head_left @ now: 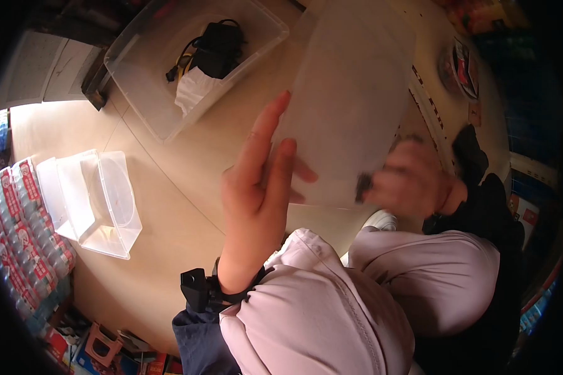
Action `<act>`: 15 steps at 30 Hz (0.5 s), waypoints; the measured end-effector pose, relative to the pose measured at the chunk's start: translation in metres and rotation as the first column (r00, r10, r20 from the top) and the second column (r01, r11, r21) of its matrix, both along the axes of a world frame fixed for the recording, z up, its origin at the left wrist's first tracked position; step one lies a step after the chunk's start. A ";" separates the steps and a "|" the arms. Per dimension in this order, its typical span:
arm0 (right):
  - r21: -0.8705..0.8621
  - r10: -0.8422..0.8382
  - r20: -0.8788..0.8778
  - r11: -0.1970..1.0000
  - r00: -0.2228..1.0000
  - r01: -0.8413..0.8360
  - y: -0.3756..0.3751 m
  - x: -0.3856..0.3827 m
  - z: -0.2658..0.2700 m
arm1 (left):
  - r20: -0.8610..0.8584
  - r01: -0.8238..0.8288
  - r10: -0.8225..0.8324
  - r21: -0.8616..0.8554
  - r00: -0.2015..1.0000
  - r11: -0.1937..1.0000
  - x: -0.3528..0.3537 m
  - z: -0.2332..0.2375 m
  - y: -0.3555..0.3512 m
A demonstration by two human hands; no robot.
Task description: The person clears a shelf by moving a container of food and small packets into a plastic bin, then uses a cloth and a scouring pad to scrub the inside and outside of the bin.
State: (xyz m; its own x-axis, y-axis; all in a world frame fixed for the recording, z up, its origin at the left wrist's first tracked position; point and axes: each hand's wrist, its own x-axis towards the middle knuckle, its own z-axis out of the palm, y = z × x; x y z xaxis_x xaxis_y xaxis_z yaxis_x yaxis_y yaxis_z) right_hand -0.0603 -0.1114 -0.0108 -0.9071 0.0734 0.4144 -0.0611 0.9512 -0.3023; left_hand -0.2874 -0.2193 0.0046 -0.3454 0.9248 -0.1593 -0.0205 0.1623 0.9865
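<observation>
Above the person's knees (331,300), the left hand's (256,200) straight fingers (278,162) hold a frosted lid (350,106) by its edge, raised over the floor (187,162). The blurred right hand (413,181) grips its lower edge. Holding it evenly on both sides should stop it flexing.

Pale beige smooth floor (169,206) below the grip; bright light patch (50,119) up-left of it; shrink-wrapped water-bottle packs (19,231) far left.

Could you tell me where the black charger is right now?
Head view, upper left: the black charger lies in the clear bin beside a white cloth, beyond the left hand on the translucent lid.
</observation>
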 end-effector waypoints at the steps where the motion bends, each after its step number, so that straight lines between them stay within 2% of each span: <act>1: 0.000 -0.001 0.001 1.000 1.000 0.001 -0.002 -0.002 0.003 | -0.012 -0.009 0.009 0.006 1.000 1.000 0.000 -0.001 0.000; 4: 0.059 0.095 0.015 0.994 0.995 -0.096 0.002 -0.003 0.008 | -0.010 0.008 -0.008 0.013 1.000 1.000 -0.001 -0.001 -0.001; 6: 0.003 -0.252 0.023 0.968 0.968 0.252 0.019 0.006 0.001 | -0.020 0.007 -0.007 0.005 1.000 1.000 -0.002 0.001 -0.001; 10: 0.081 -0.182 0.001 0.980 0.983 0.182 0.012 0.000 0.007 | -0.011 -0.003 0.003 -0.004 1.000 1.000 -0.001 0.002 0.000; 12: 0.053 0.100 -0.026 0.994 0.995 -0.098 -0.010 -0.003 0.006 | -0.011 -0.014 0.014 0.000 1.000 1.000 0.001 0.001 0.000; 14: 0.032 0.065 -0.023 0.997 0.998 -0.064 0.000 -0.003 0.004 | -0.013 -0.026 0.026 0.004 1.000 1.000 0.000 0.002 -0.001; 15: 0.005 -0.103 -0.003 0.995 0.995 0.103 0.013 0.000 0.006 | 0.005 -0.019 0.019 0.000 1.000 1.000 -0.001 0.003 -0.001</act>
State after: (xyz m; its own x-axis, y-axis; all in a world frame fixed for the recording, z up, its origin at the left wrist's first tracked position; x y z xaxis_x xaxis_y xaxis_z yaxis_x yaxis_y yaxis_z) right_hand -0.0601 -0.0980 -0.0052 -0.8939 0.1639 0.4173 0.0361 0.9541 -0.2974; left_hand -0.2888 -0.2205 0.0073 -0.3620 0.9182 -0.1608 -0.0289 0.1614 0.9865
